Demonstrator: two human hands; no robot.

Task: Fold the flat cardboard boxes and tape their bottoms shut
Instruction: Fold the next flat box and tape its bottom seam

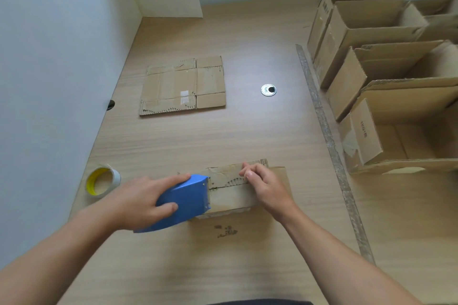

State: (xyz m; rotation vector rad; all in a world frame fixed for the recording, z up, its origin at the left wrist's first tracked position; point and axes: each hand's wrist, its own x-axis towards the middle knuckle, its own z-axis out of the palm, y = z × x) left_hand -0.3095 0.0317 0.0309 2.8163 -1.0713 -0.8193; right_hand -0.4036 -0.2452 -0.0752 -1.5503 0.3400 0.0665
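Observation:
A folded cardboard box (235,195) stands bottom-up on the wooden table (247,131), its flaps meeting along a seam. My left hand (138,203) grips a blue tape dispenser (183,202), whose front edge lies on the left end of the seam. My right hand (262,186) rests on the right part of the box bottom, fingers curled and pressing the flaps near the seam. A flat cardboard box (183,85) lies farther back on the table.
A tape roll (102,181) with a yellow core sits at the left near the white wall. Several folded open boxes (386,77) stand in a row on the right. A long grey strip (329,141) runs beside them. A round metal grommet (268,89) is mid-table.

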